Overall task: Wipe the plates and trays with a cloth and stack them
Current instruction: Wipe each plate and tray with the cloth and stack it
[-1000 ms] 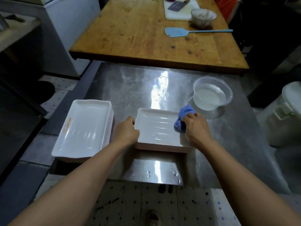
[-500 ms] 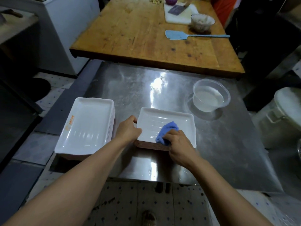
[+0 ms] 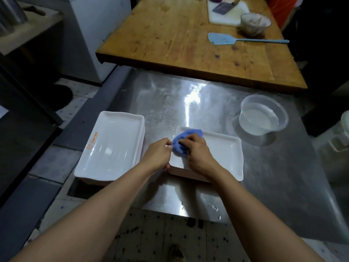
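Note:
A stack of white rectangular trays sits on the steel table in front of me. My right hand presses a bunched blue cloth onto the top tray's far left corner. My left hand grips that tray's left edge, its fingers touching the cloth. A second stack of white trays, with an orange mark on the top one's left rim, lies to the left and overhangs the table's edge.
A clear plastic tub of water stands on the steel table at the right. Behind is a wooden table with a blue spatula, a glass bowl and a white cutting board. A white bucket is at the far right.
My right hand swept the cloth across the top tray from its right side, along the near edge, to the far left corner. My left hand stayed on the tray's left edge.

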Demonstrator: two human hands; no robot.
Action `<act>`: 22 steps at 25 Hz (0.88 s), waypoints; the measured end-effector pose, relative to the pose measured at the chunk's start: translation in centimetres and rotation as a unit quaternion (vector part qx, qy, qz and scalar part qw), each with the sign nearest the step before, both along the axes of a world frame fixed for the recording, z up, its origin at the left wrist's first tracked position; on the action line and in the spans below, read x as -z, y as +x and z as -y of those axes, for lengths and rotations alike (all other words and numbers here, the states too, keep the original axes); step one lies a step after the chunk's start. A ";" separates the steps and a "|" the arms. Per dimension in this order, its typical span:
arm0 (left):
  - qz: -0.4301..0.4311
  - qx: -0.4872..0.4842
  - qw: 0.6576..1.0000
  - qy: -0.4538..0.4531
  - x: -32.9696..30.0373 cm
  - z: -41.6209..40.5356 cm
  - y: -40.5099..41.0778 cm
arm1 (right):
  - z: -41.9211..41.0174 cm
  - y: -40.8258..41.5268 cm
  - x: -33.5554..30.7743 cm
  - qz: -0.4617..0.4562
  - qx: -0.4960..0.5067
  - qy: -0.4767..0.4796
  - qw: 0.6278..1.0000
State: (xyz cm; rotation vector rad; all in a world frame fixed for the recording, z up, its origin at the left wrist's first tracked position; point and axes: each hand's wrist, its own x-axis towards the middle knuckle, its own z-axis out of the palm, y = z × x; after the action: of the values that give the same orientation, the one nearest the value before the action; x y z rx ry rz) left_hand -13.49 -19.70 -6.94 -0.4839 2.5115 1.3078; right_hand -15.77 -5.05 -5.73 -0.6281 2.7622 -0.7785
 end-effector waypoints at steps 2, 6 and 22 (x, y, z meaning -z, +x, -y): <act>0.001 0.006 1.000 -0.011 0.0 -0.1 0.2 | -0.1 -0.9 0.2 -0.011 0.010 0.015 1.000; -0.013 0.026 0.994 -0.102 0.3 -0.4 0.2 | -0.7 -1.3 0.3 -0.032 0.006 0.065 0.997; -0.032 0.023 0.978 -0.203 -0.5 -1.9 0.2 | -9.5 4.6 -2.5 -0.033 0.030 0.228 0.973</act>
State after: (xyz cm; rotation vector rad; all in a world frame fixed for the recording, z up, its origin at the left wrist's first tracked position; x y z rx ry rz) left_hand -13.30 -17.80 -6.41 -0.4685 2.8335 0.8006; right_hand -11.14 4.46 -3.24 -0.4830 2.8810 -0.1143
